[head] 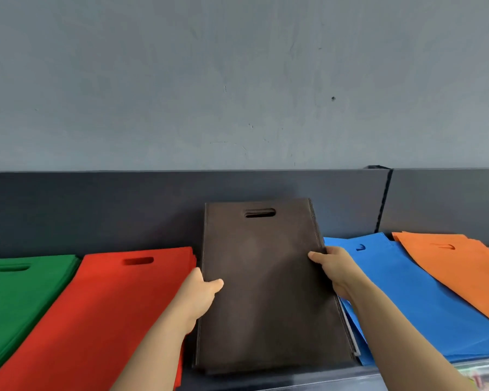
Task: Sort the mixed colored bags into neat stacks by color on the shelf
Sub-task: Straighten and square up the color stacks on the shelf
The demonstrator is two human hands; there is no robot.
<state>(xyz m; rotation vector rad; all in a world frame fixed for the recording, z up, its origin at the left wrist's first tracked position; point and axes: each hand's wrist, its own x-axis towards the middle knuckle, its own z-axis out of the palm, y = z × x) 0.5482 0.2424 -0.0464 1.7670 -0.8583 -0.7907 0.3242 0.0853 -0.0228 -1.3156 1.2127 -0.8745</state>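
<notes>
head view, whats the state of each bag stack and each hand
brown stack: squared up, gripped at both side edges
left hand: grips brown stack's left edge, thumb on top
right hand: grips its right edge, thumb on top
red stack: flat, edges aligned
green stack: flat, edges aligned, partly out of frame
blue stack: flat, edges fanned unevenly
orange bags: askew, overlapping blue stack

The brown stack (266,292) is squared, its handle slots at the far end. Just left of it lies the red stack (110,306), then the green stack (20,292). To its right, the blue stack (407,300) is fanned loose, with orange bags (463,272) overlapping it.
</notes>
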